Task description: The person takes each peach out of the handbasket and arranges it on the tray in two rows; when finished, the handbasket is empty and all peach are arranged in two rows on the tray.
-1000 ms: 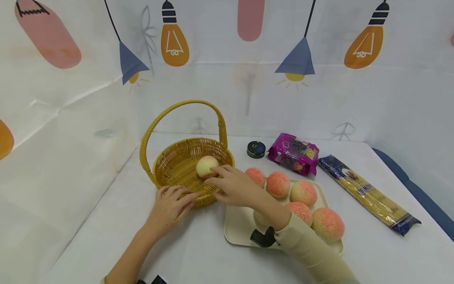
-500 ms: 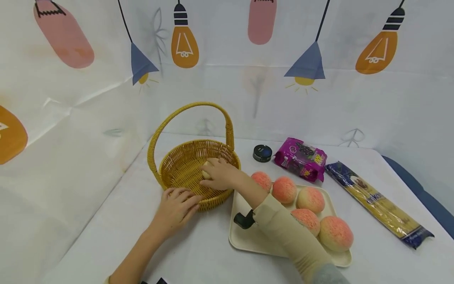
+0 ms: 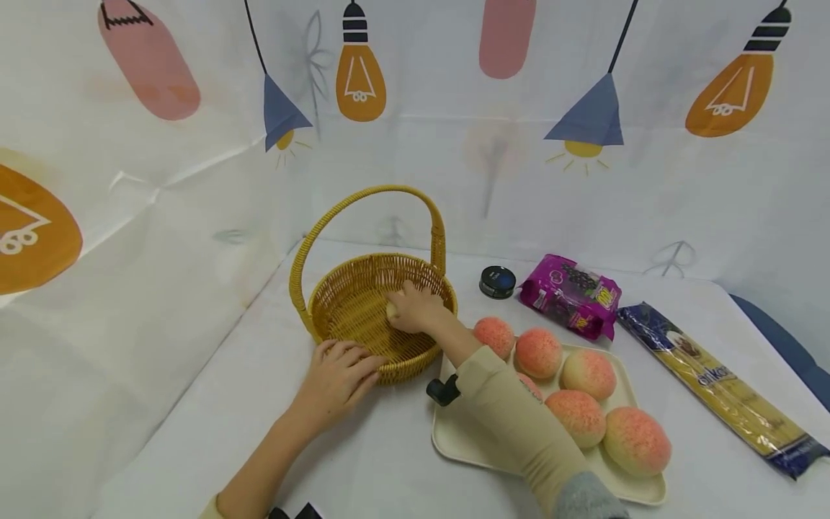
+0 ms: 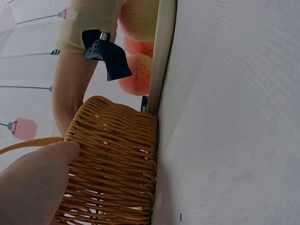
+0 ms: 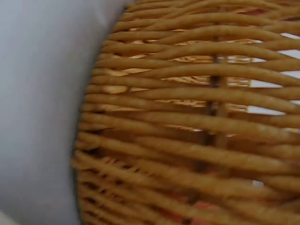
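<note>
A yellow wicker basket (image 3: 350,310) with a tall handle stands on the white table. My right hand (image 3: 413,308) reaches inside it and holds a pale peach (image 3: 392,311), mostly hidden under the fingers. My left hand (image 3: 340,371) rests with straight fingers against the basket's near outer wall (image 4: 117,164). The right wrist view shows only the basket's weave (image 5: 197,122) close up. A cream tray (image 3: 467,443) to the right holds several pink peaches (image 3: 586,373).
Behind the tray lie a black round tin (image 3: 497,281), a purple snack packet (image 3: 570,294) and a long blue and yellow pasta packet (image 3: 720,389). Printed cloth walls stand at the back and left. Bare table lies in front of the basket.
My right hand has carried the peach from over the basket's rim down into the basket. The left hand has stayed on the basket's near side.
</note>
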`<control>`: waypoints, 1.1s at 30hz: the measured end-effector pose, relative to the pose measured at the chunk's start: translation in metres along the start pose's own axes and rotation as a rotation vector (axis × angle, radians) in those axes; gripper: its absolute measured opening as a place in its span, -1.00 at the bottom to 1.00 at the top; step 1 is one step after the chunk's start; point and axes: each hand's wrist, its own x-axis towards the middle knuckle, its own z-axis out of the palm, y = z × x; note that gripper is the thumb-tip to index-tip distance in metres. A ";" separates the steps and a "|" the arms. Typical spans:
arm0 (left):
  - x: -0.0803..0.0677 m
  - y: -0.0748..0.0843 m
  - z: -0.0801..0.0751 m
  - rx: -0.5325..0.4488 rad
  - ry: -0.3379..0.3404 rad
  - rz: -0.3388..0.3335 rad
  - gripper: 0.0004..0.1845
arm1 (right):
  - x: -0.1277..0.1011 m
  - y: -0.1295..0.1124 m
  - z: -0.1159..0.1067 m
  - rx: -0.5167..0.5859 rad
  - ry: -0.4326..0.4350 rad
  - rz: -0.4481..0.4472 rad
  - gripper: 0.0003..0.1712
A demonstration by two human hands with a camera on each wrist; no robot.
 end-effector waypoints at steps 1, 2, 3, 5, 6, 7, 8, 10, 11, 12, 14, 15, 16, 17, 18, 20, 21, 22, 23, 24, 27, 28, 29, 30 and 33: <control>0.000 0.000 0.000 -0.008 0.001 -0.001 -0.80 | 0.000 0.000 -0.001 0.001 0.005 0.001 -0.42; 0.001 0.001 0.001 -0.013 0.002 -0.001 -0.80 | 0.000 0.000 -0.001 -0.001 0.013 0.002 -0.43; 0.001 0.001 0.001 -0.017 0.003 0.000 -0.80 | 0.000 0.000 -0.001 -0.002 0.022 0.001 -0.43; 0.001 0.002 0.001 -0.020 0.004 -0.001 -0.79 | 0.001 -0.001 0.001 -0.019 0.043 0.011 -0.43; 0.001 0.002 0.001 -0.020 0.003 -0.002 -0.79 | 0.001 -0.001 0.002 -0.031 0.057 0.023 -0.43; 0.001 0.003 0.001 -0.018 0.001 -0.003 -0.80 | 0.002 -0.001 0.004 -0.047 0.072 0.034 -0.42; 0.001 0.003 0.001 -0.020 0.000 -0.005 -0.80 | 0.002 -0.001 0.005 -0.061 0.086 0.048 -0.41; 0.001 0.003 0.000 -0.023 -0.003 -0.011 -0.80 | 0.002 0.000 0.007 -0.068 0.108 0.071 -0.41; 0.001 0.003 0.000 -0.024 -0.006 -0.014 -0.80 | 0.002 0.000 0.008 -0.055 0.115 0.077 -0.41; 0.001 0.004 0.000 -0.025 -0.007 -0.015 -0.80 | 0.002 0.000 0.009 -0.036 0.119 0.073 -0.40; 0.000 0.004 0.001 -0.029 -0.011 -0.017 -0.79 | 0.000 0.001 0.010 0.006 0.117 0.057 -0.38; -0.001 0.004 0.001 -0.028 -0.013 -0.017 -0.78 | 0.000 0.002 0.010 0.029 0.114 0.045 -0.36; -0.001 0.004 0.001 -0.027 -0.016 -0.018 -0.78 | -0.001 0.002 0.011 0.049 0.110 0.034 -0.35; -0.002 0.004 0.001 -0.025 -0.021 -0.018 -0.77 | -0.002 0.003 0.011 0.066 0.108 0.025 -0.35; -0.002 0.004 0.000 -0.025 -0.025 -0.018 -0.78 | -0.003 0.003 0.011 0.079 0.104 0.017 -0.36; -0.003 0.003 0.000 -0.024 -0.032 -0.024 -0.78 | -0.005 0.005 0.010 0.100 0.103 0.009 -0.44; -0.003 0.003 -0.001 -0.025 -0.034 -0.028 -0.79 | -0.006 0.005 0.009 0.107 0.099 0.007 -0.48; -0.003 0.003 -0.002 -0.023 -0.037 -0.033 -0.79 | -0.007 0.005 0.008 0.114 0.090 0.006 -0.52; -0.003 0.003 -0.003 -0.023 -0.039 -0.036 -0.79 | -0.008 0.006 0.007 0.120 0.081 0.005 -0.55; -0.002 0.003 -0.003 -0.023 -0.040 -0.039 -0.79 | -0.009 0.006 0.007 0.125 0.068 0.009 -0.55; -0.002 0.002 -0.005 -0.021 -0.049 -0.047 -0.79 | -0.013 0.007 0.005 0.133 0.029 0.029 -0.50; -0.002 0.002 -0.005 -0.019 -0.054 -0.048 -0.79 | -0.014 0.007 0.004 0.140 0.022 0.039 -0.47; -0.001 0.002 -0.005 -0.021 -0.058 -0.050 -0.79 | -0.016 0.007 0.004 0.143 0.020 0.051 -0.44; -0.001 0.002 -0.005 -0.022 -0.061 -0.051 -0.79 | -0.017 0.007 0.003 0.149 0.018 0.062 -0.42; 0.001 0.001 -0.005 -0.028 -0.062 -0.049 -0.78 | -0.021 0.008 0.002 0.166 0.035 0.063 -0.39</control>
